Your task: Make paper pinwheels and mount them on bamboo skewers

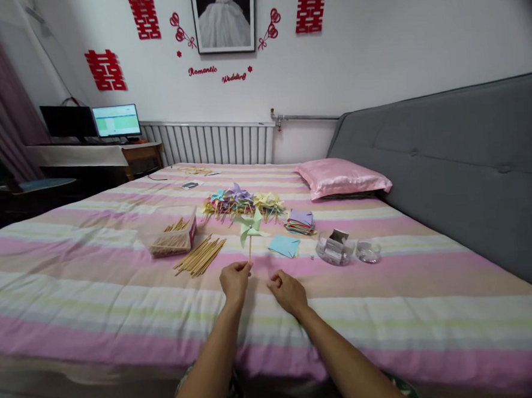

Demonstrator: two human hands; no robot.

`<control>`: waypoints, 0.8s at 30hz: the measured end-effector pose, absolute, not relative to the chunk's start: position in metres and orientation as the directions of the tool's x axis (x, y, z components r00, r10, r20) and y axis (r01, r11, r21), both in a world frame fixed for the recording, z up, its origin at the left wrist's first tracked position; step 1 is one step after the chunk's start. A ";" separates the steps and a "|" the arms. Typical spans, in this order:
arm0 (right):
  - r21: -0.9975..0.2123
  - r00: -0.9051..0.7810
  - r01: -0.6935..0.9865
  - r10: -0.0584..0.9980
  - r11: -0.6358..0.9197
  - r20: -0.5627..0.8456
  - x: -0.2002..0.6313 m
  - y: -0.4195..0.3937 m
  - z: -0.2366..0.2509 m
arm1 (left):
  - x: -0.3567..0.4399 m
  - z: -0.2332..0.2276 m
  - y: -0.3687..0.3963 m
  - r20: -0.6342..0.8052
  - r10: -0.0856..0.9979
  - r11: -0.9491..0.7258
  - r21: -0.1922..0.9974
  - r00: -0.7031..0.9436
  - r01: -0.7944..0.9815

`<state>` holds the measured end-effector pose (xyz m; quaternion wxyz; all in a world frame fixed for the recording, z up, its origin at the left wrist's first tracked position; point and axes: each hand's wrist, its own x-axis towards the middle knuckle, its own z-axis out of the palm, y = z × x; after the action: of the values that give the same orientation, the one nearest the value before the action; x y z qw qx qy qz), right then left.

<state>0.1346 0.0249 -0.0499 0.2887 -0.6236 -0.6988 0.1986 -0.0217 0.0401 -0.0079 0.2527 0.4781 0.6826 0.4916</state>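
My left hand pinches the lower end of a wooden stick that carries a pale green paper pinwheel, held upright above the bed. To its right, my right hand is closed with the fingers curled in, apart from the pinwheel, and I see nothing in it. Loose wooden sticks lie left of my left hand. Beyond my right hand are blue paper sheets and a stack of coloured paper pieces. A pile of finished pinwheels in several colours lies farther back.
A clear box with more sticks stands at the left. Two round clear containers, a larger one and a smaller one, sit at the right. A pink pillow lies near the grey headboard. The striped bedsheet covers the bed.
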 end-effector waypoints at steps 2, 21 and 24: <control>-0.617 -0.093 0.769 0.984 0.169 0.155 0.135 0.029 -0.050 | -0.022 -0.004 0.057 0.152 0.900 0.045 0.899 -0.408 0.435; -0.521 -0.477 0.716 0.871 0.465 0.122 0.150 0.085 -0.052 | 0.013 0.019 0.256 0.237 0.863 0.136 0.742 -0.447 0.656; -0.575 -0.479 0.679 0.869 0.456 0.124 0.153 0.085 -0.054 | 0.022 0.017 0.293 0.230 0.853 0.161 0.736 -0.468 0.657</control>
<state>0.1527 0.0855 -0.0542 0.2053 -0.4673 -0.8282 0.2314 0.0217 0.2925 0.0169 0.1199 0.5017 0.7526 0.4094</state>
